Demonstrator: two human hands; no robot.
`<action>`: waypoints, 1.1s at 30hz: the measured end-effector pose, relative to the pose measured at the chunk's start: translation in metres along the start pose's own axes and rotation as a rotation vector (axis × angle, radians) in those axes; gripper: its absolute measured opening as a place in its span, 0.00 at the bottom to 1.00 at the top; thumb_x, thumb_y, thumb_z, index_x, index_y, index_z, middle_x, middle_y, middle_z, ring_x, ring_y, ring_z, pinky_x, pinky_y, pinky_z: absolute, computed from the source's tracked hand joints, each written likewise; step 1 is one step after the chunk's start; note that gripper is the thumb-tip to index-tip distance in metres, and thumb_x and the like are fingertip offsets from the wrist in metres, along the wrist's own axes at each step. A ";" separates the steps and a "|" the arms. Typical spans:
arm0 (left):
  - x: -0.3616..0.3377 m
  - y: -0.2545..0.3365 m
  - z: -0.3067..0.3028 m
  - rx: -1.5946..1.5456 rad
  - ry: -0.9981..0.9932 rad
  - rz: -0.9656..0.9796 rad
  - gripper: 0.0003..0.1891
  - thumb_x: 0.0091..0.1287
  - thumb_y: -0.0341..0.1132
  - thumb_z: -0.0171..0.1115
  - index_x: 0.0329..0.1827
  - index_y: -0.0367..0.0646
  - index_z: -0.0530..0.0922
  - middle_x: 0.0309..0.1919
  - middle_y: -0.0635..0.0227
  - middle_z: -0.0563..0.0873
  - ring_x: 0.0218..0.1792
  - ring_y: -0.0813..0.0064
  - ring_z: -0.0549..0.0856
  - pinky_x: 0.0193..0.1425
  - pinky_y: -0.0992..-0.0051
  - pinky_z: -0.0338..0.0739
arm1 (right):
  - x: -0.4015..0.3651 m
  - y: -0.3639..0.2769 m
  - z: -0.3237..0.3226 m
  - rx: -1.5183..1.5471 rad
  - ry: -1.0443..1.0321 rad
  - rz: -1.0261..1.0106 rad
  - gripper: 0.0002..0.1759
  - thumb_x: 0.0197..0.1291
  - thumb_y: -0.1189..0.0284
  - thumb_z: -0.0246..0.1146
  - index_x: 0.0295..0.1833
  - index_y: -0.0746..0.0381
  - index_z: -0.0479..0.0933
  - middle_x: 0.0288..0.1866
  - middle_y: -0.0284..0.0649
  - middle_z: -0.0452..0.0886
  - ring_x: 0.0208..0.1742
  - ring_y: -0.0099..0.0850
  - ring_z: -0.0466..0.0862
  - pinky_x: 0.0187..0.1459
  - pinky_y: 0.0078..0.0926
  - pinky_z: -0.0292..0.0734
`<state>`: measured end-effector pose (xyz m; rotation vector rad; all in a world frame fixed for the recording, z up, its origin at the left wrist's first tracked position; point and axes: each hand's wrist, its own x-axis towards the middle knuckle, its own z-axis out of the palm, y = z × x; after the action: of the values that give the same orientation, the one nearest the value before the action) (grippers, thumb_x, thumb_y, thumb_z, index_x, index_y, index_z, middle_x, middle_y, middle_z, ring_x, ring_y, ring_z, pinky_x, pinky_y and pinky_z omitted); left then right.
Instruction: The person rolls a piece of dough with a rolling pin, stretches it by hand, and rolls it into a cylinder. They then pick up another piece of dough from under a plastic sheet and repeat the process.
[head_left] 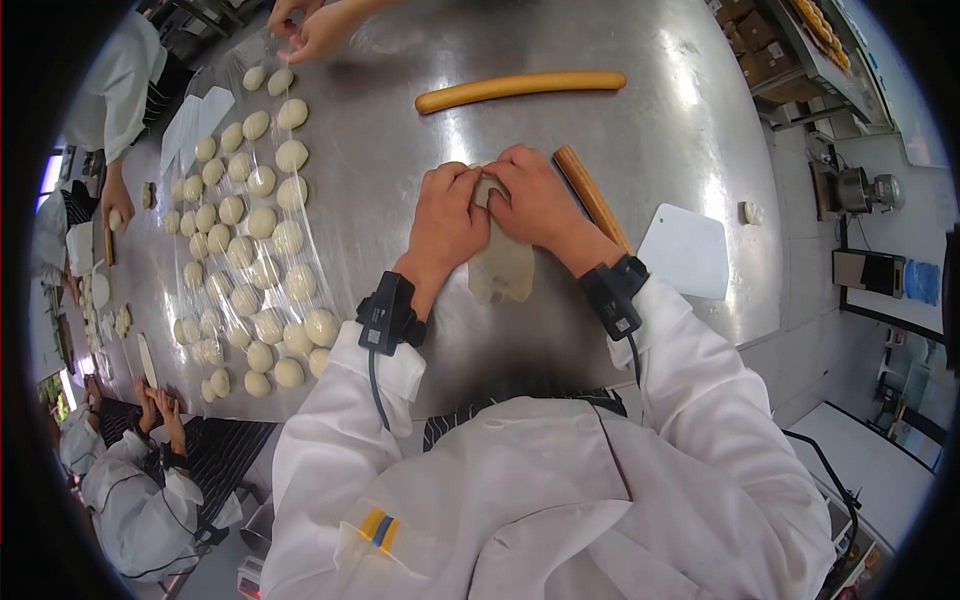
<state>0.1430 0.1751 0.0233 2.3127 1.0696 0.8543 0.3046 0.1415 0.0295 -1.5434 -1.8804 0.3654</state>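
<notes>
A thin, flat piece of dough [503,272] lies on the steel table in front of me, its near end hanging loosely toward me. At its far end, my left hand [450,218] has its fingers curled and pressed on the dough's edge. My right hand [540,196] pinches the same edge from the other side, thumb and fingers bent inward. The two hands almost meet, and they hide the part of the dough between them. Just right of my right hand lies a short wooden rolling pin [592,198].
A long tan rod [520,92] lies farther back. A white scraper board [686,250] rests at right. Many dough balls [262,222] sit under plastic film at left. Another person's hands [310,32] hold the film's far edge; other people work along the left side.
</notes>
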 end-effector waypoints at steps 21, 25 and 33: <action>0.004 -0.008 -0.009 -0.152 -0.073 -0.069 0.19 0.54 0.23 0.55 0.50 0.34 0.81 0.51 0.56 0.80 0.51 0.54 0.79 0.57 0.65 0.76 | 0.002 0.008 -0.011 0.138 -0.109 0.053 0.14 0.53 0.77 0.58 0.45 0.63 0.84 0.47 0.43 0.79 0.51 0.45 0.78 0.54 0.39 0.75; -0.006 -0.002 -0.012 -0.081 -0.089 0.072 0.18 0.52 0.23 0.56 0.48 0.33 0.81 0.49 0.56 0.80 0.51 0.54 0.79 0.58 0.64 0.75 | -0.008 0.003 -0.011 0.070 -0.062 -0.017 0.14 0.52 0.78 0.59 0.43 0.64 0.83 0.46 0.43 0.80 0.51 0.44 0.78 0.54 0.38 0.76; -0.027 0.011 -0.003 0.080 -0.099 0.187 0.18 0.51 0.23 0.57 0.47 0.33 0.82 0.48 0.55 0.80 0.51 0.54 0.79 0.58 0.63 0.75 | -0.029 -0.002 0.000 -0.037 0.019 -0.188 0.11 0.50 0.78 0.59 0.39 0.64 0.83 0.45 0.40 0.80 0.49 0.43 0.78 0.54 0.36 0.76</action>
<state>0.1328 0.1471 0.0232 2.5240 0.8710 0.7681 0.3052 0.1136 0.0217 -1.3745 -2.0075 0.2313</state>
